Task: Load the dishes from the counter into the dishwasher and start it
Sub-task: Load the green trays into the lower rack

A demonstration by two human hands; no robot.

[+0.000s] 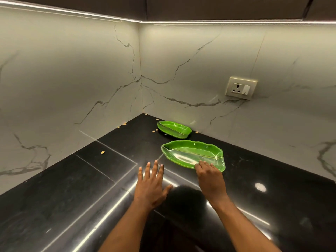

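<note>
1. A black polished counter (72, 188) filled the corner where two marble-look walls met.
2. The nearer leaf dish (189, 151), green and see-through, lay flat on the counter, out from the back corner and well in from the front edge.
3. The right hand (209, 177) reached to that dish from the front, its fingers curled over the near rim and gripping it. The thumb was hidden under the hand.
4. The left hand (151, 186) was over the bare counter just left of the dish, palm down, fingers straight and spread, thumb out to the side, holding nothing. Whether the palm touched the surface could not be told.
5. The farther leaf dish (174, 129), also green, sat close to the back corner, beside the right-hand wall and apart from the nearer one.
6. Small pale crumbs (103, 152) lay scattered along the left wall edge and around the farther dish.
7. A wall socket (241, 88) with a switch sat on the right-hand wall above the counter.
</note>
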